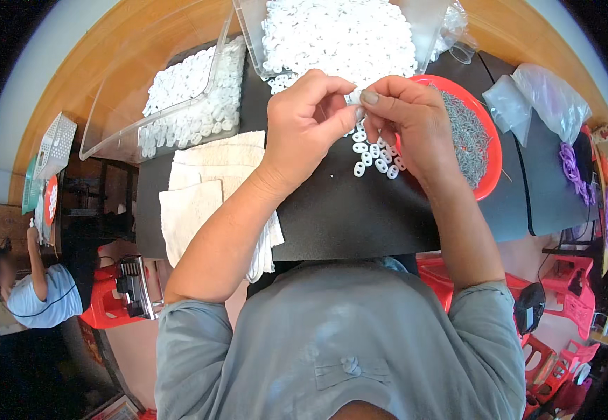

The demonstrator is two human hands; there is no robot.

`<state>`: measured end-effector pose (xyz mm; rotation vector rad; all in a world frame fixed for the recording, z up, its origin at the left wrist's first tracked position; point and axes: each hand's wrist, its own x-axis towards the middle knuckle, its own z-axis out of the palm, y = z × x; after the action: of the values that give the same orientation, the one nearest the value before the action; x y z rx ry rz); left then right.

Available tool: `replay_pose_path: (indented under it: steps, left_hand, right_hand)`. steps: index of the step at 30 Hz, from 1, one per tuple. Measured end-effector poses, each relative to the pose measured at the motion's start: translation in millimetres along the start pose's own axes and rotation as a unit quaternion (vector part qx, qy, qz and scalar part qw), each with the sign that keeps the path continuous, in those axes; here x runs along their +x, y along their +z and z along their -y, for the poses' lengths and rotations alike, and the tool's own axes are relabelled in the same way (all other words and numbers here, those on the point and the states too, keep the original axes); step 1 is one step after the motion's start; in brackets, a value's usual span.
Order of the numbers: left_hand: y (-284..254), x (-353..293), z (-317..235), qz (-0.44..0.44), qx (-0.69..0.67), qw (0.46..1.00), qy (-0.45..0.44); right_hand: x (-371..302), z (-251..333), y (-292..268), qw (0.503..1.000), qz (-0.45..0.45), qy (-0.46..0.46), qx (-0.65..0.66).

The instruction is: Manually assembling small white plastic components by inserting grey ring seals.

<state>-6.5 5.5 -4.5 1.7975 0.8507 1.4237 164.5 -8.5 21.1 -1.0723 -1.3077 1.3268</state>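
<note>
My left hand (pixel 311 112) and my right hand (pixel 412 115) meet over the black table, thumbs and forefingers pinched together. Between their fingertips is a small white plastic piece (pixel 355 96), mostly covered by the fingers. Just below lie several loose white oval pieces (pixel 381 157), each with two holes. Beside my right hand stands a red bowl (pixel 494 164) full of small grey metal parts (pixel 466 140), too fine to tell their kind. My left forearm passes over a folded cream cloth (pixel 190 203).
A clear bin (pixel 426 42) heaped with white pieces stands at the far side. Another clear bin (pixel 125 133) with white pieces sits at the left. Clear plastic bags (pixel 552 101) and purple cord (pixel 573 171) lie right. A person (pixel 45 294) works far left. Red stools (pixel 570 294) stand around.
</note>
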Motion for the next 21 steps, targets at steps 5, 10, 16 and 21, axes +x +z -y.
replay_pose_path:
  steps: [5,10,16,21]
  left_hand:
    - [0.6,1.9,-3.2,0.019,0.105,0.989,0.1]
    - [-3.5,4.3,2.7,0.041,0.217,0.954,0.201]
    - [-5.1,5.0,0.6,0.044,0.212,0.954,0.205]
    - [-0.5,1.1,-6.7,0.043,0.142,0.978,0.146]
  right_hand:
    - [1.6,-0.6,-1.9,1.0,0.011,0.013,-0.016]
    - [1.5,-1.8,0.9,0.998,0.02,0.058,0.023]
    - [-0.1,0.8,2.3,0.998,0.028,0.054,0.033]
    - [2.1,6.5,-8.4,0.996,0.055,0.05,0.057]
